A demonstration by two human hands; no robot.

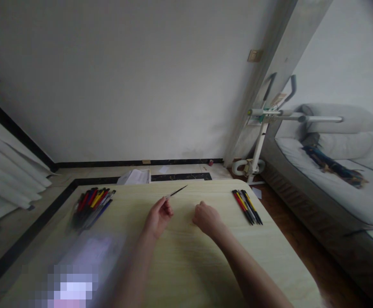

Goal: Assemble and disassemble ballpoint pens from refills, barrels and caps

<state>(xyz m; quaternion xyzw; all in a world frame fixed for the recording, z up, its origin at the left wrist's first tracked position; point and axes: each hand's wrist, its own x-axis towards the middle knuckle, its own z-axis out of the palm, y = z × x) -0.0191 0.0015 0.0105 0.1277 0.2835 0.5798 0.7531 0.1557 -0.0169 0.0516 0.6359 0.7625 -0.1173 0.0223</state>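
Note:
My left hand (pixel 161 216) is closed in a pinch above the middle of the table. From its fingertips a slim dark pen-like stick (pixel 179 190) points up and to the right, its far end thin. My right hand (pixel 206 217) is curled into a fist a short way to the right, apart from the stick. Whether anything lies inside that fist is hidden. Several pens (pixel 246 207) with red, yellow, grey and black parts lie side by side at the table's right edge. A looser heap of pens (pixel 93 203) lies at the left.
The pale wooden table (pixel 180 265) has a rounded far right corner. A blurred bright object (pixel 86 256), partly pixelated, is at the near left. Beyond stand a wall, a white exercise machine (pixel 259 145) and a grey sofa (pixel 334 179). A white curtain (pixel 6 179) hangs left.

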